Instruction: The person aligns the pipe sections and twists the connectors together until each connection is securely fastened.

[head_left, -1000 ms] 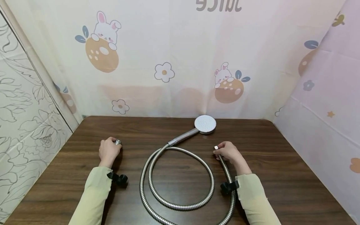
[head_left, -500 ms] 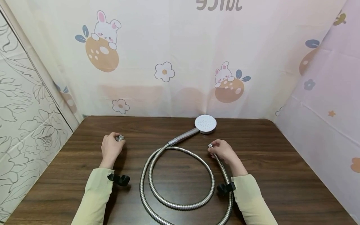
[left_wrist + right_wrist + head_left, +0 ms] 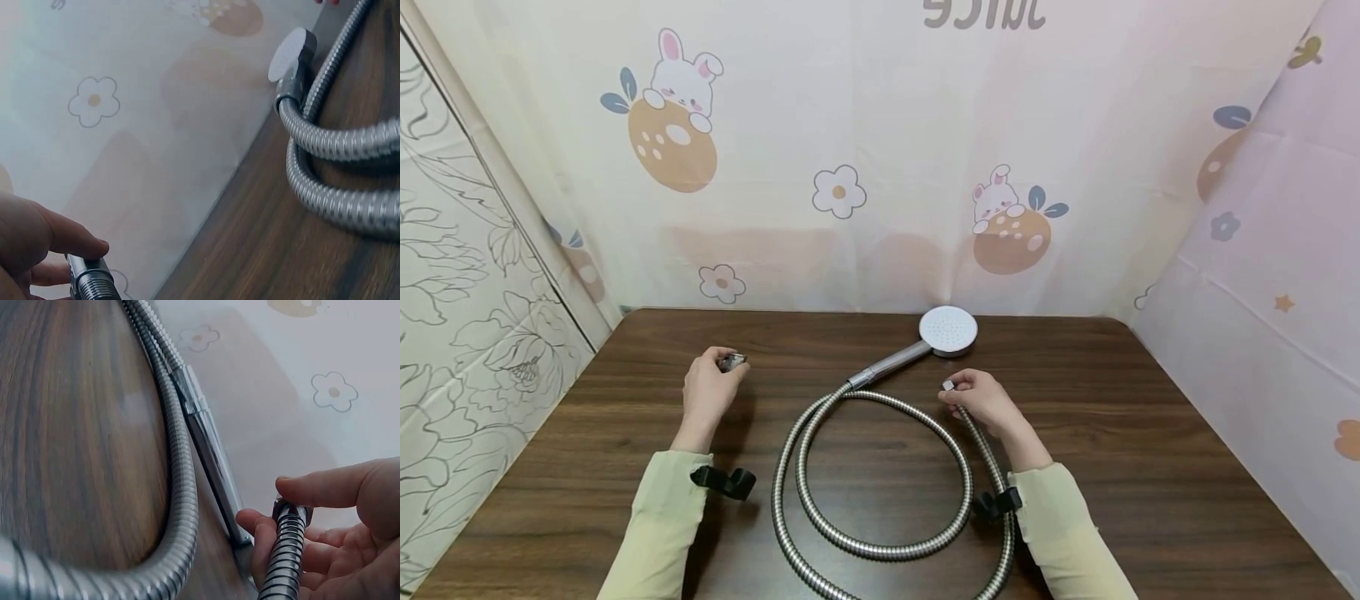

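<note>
My left hand [image 3: 709, 392] pinches a small chrome fitting [image 3: 732, 362] above the left part of the table. A threaded end shows on this fitting [image 3: 95, 282] in the left wrist view; the fingers hide much of the rest. On the right, my right hand [image 3: 988, 404] holds the free end of a ribbed metal shower hose [image 3: 887, 552], thumb and fingers round its end nut [image 3: 948, 385]. Loops of the hose lie between the hands. Its other end joins the handle of a shower head [image 3: 948, 330], which lies with its white face up.
The dark wooden table [image 3: 1150, 467] runs back to a patterned curtain [image 3: 880, 125]. Another patterned cloth [image 3: 1262, 292] hangs at the right side. Black wrist straps with cameras [image 3: 739, 483] sit on both sleeves.
Both hands have moved inward, nearer each other. My left hand has carried the fitting right and slightly back; my right hand has brought the hose end left. The shower head stays put.
</note>
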Motion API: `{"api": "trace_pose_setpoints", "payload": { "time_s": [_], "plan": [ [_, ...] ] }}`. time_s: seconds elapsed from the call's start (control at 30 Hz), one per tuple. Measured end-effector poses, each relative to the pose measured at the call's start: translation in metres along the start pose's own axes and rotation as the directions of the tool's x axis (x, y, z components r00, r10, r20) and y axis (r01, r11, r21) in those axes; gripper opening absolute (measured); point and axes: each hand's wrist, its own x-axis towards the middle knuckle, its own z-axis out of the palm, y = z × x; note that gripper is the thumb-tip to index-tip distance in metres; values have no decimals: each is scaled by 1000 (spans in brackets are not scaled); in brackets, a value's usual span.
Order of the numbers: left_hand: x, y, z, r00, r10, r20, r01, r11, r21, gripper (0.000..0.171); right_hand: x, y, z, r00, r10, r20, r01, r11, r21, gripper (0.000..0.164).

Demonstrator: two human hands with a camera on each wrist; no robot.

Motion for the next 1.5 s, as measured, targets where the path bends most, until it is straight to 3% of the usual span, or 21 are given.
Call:
{"api": "trace_pose_setpoints", "payload": {
  "time_s": [0.37, 0.5, 0.7, 1.33, 1.5],
  "plan": [
    [-2, 8, 3, 996, -70, 60, 77, 989, -123, 41, -2, -10, 12, 1000, -11, -13, 11, 1000, 13, 30],
    [-2, 11, 5, 995, -79, 68, 91, 976, -199, 40, 1, -14, 18, 999, -45, -21, 46, 998, 43, 25],
    [-1, 17, 7, 993, -74, 87, 97, 951, -293, 38, 5, -19, 26, 999, -36, -21, 38, 995, 92, 24],
    [-11, 47, 9, 988, 2, 153, 51, 939, -340, 37, 4, -30, 42, 997, -66, -36, 68, 997, 35, 25],
    [-13, 51, 11, 989, 16, 150, 36, 941, -337, 38, 4, -32, 47, 995, -89, -52, 88, 996, -20, 24]
  ]
}}
